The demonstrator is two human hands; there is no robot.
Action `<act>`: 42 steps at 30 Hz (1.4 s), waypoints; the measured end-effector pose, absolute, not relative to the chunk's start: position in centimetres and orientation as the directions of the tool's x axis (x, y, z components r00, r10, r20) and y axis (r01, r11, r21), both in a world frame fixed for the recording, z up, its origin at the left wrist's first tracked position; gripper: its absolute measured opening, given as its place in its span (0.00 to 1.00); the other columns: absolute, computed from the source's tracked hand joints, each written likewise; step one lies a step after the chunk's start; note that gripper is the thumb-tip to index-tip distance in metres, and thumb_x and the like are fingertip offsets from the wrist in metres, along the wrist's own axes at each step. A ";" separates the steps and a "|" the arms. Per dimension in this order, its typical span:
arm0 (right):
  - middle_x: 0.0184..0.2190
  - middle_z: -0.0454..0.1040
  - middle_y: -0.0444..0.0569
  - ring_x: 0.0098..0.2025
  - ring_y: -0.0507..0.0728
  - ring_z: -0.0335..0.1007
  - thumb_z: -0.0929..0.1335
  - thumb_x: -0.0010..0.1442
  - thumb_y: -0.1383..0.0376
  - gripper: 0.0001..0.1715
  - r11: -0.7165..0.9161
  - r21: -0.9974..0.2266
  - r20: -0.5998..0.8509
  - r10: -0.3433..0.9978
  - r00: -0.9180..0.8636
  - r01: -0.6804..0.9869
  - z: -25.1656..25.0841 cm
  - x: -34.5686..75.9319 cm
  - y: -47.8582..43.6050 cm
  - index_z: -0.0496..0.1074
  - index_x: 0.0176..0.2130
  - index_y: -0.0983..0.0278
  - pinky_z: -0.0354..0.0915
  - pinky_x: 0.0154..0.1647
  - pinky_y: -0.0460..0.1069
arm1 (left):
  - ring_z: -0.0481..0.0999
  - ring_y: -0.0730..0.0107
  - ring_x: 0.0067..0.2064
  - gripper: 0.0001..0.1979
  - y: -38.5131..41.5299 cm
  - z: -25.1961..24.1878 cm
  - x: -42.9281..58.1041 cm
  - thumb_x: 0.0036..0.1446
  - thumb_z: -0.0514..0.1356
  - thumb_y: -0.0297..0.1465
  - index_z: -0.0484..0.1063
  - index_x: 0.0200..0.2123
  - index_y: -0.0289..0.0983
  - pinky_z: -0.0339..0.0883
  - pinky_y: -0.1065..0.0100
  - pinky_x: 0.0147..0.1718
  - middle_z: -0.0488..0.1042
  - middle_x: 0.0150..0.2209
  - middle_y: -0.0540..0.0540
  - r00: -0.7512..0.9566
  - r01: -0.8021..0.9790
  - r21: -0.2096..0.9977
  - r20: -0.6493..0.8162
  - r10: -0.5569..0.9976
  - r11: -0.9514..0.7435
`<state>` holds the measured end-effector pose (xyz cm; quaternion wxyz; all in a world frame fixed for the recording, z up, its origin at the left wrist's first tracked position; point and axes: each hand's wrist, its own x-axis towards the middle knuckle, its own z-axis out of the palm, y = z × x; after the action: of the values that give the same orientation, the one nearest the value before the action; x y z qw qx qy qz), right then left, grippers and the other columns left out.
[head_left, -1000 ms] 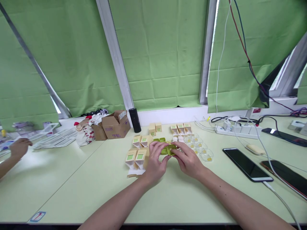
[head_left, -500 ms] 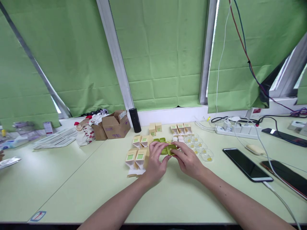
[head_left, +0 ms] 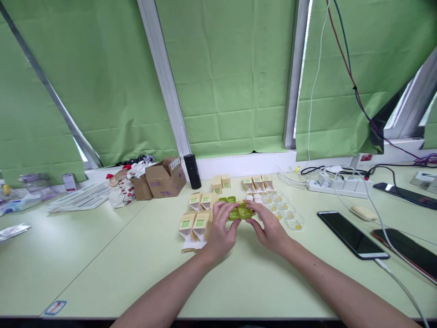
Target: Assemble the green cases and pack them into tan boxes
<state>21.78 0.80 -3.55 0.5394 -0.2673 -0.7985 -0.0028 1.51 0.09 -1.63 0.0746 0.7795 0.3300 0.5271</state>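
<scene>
Green tray (head_left: pixel 244 211) w/ hollows facing up is mid-counter, held btwn both hands in front of the person. L hand (head_left: pixel 220 231) has its left end: grip closed on it, fingers over the far side, thumb at the near edge. R hand (head_left: pixel 272 231) has the right end, grip also on the tray, fingers at the far edge & thumb low by the near corner. Too small to say for sure if the tray's underside touches the counter (head_left: pixel 246 282).

Just past the hands, a 2nd green tray (head_left: pixel 227 199) lies on the counter, partly hidden. Left of L hand: four beige cartons (head_left: pixel 200 223) w/ green squares, in two rows, nearest ones w/ a flap toward the person. Farther back, two small cartons (head_left: pixel 221 183), then three tilted cartons (head_left: pixel 258 184) side by side to their right. Right of these & near R hand: a cluster of clear cups (head_left: pixel 294 222) w/ yellow bits inside, plus small white pcs (head_left: pixel 256 199) close to the fingers.

Far left: silver packet (head_left: pixel 14 232), stack of white sheets (head_left: pixel 82 197), printed bag (head_left: pixel 122 191), cardboard box (head_left: pixel 165 181), black cylinder (head_left: pixel 192 171) standing upright. Right side: white-edged phone (head_left: pixel 353 235) w/ cable plugged in, dark phone (head_left: pixel 408 249) next to it, beige oval item (head_left: pixel 363 212), power strip (head_left: pixel 341 186) w/ chargers, another phone (head_left: pixel 406 196) at the back. Green blinds (head_left: pixel 232 82) behind.
</scene>
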 end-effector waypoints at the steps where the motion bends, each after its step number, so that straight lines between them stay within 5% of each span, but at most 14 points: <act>1: 0.65 0.73 0.59 0.66 0.66 0.72 0.65 0.75 0.67 0.26 0.858 -0.303 0.862 0.433 -0.264 0.416 -3.6 21.7 0.8 0.61 0.68 0.56 0.79 0.56 0.62 | 0.67 0.52 0.61 0.19 0.2 -1.7 1.5 0.68 0.62 0.26 0.74 0.60 0.45 0.68 0.47 0.60 0.79 0.54 0.42 0.216 0.439 0.472 0.771 0.599 -0.765; 12: 0.64 0.70 0.58 0.58 0.64 0.76 0.64 0.76 0.65 0.20 0.835 -0.448 0.840 0.516 -0.170 0.320 -3.8 21.4 1.0 0.65 0.65 0.53 0.81 0.50 0.59 | 0.74 0.55 0.56 0.10 0.7 -2.0 1.5 0.68 0.64 0.35 0.81 0.51 0.44 0.73 0.53 0.55 0.77 0.48 0.41 0.099 0.428 0.621 0.690 0.718 -0.656; 24: 0.65 0.66 0.60 0.44 0.60 0.78 0.70 0.70 0.64 0.29 0.792 -0.507 0.788 0.586 -0.189 0.341 -4.0 21.3 1.0 0.61 0.67 0.54 0.80 0.40 0.58 | 0.79 0.59 0.47 0.15 1.3 -2.0 1.6 0.66 0.65 0.45 0.82 0.43 0.39 0.74 0.59 0.48 0.77 0.44 0.42 0.011 0.354 0.777 0.552 0.834 -0.520; 31: 0.61 0.72 0.58 0.54 0.64 0.77 0.70 0.69 0.64 0.22 0.785 -0.476 0.800 0.574 -0.176 0.396 -3.9 21.4 1.2 0.66 0.61 0.56 0.80 0.41 0.56 | 0.79 0.59 0.46 0.16 1.1 -2.1 1.8 0.68 0.63 0.44 0.82 0.41 0.39 0.75 0.59 0.46 0.76 0.42 0.42 0.073 0.347 0.763 0.558 0.827 -0.545; 37: 0.57 0.76 0.56 0.49 0.62 0.78 0.70 0.70 0.65 0.23 0.774 -0.509 0.789 0.595 -0.155 0.377 -3.7 21.4 1.1 0.67 0.62 0.56 0.79 0.40 0.55 | 0.70 0.51 0.63 0.21 0.3 -1.6 1.5 0.66 0.65 0.35 0.73 0.61 0.41 0.71 0.51 0.60 0.72 0.56 0.37 0.165 0.391 0.635 0.663 0.730 -0.666; 42: 0.58 0.76 0.57 0.54 0.64 0.77 0.70 0.70 0.64 0.24 0.798 -0.464 0.813 0.556 -0.173 0.384 -3.9 21.4 1.1 0.67 0.63 0.56 0.78 0.40 0.55 | 0.62 0.48 0.67 0.30 -0.1 -1.4 1.5 0.64 0.66 0.27 0.66 0.67 0.45 0.64 0.43 0.66 0.72 0.62 0.39 0.268 0.487 0.477 0.716 0.644 -0.732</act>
<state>21.45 1.13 -3.92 0.5640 -0.3086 -0.7621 0.0763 1.53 -0.07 -1.44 0.0806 0.7920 0.3571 0.4885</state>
